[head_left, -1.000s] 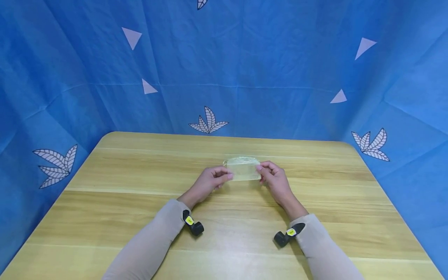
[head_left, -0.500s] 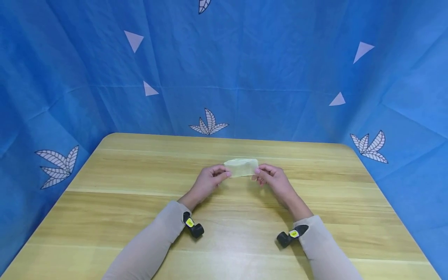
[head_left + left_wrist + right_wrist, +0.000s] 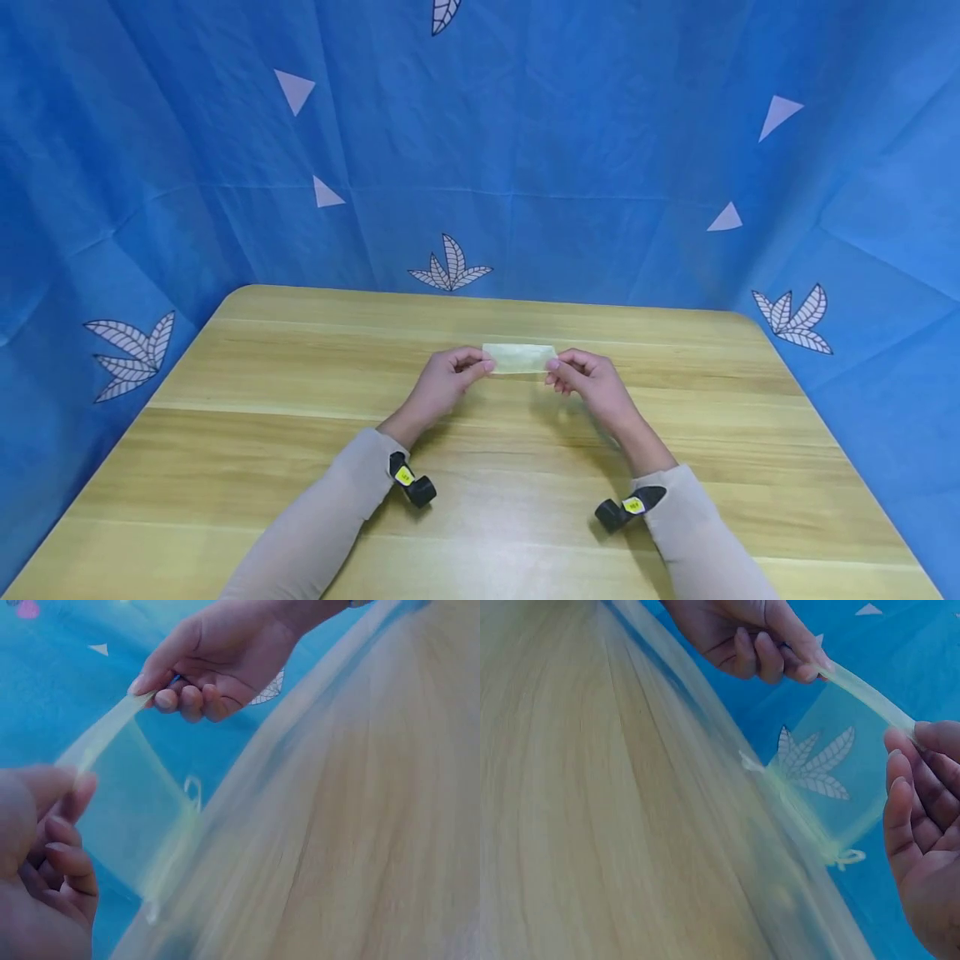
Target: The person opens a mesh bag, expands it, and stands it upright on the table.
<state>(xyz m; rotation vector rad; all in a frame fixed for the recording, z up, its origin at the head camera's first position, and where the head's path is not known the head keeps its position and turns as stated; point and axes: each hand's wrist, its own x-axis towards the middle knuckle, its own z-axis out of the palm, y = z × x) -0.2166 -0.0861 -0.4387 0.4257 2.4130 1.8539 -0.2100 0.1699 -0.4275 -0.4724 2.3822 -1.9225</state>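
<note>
A small pale-yellow sheer drawstring pouch (image 3: pixel 519 358) is stretched between the two hands above the table. My left hand (image 3: pixel 438 387) pinches its left corner between thumb and fingers. At the opposite corner, my right hand (image 3: pixel 596 387) pinches it the same way. In the left wrist view, the sheer fabric (image 3: pixel 131 802) hangs from the taut edge, with a cord loop (image 3: pixel 195 791) at its far end. Another cord loop (image 3: pixel 849 859) shows in the right wrist view. The pouch appears flat, and the curtain pattern can be seen through it.
A light wooden table (image 3: pixel 480 500) with rounded back corners lies under the hands. Behind and beside it hangs a blue curtain (image 3: pixel 570 150) printed with white leaves and triangles. Each sleeved wrist wears a small black camera (image 3: pixel 422 492).
The pouch has tilted, so its visible face has become a narrower strip in the head view. Both hands keep their pinch, and the right forearm has shifted slightly right.
</note>
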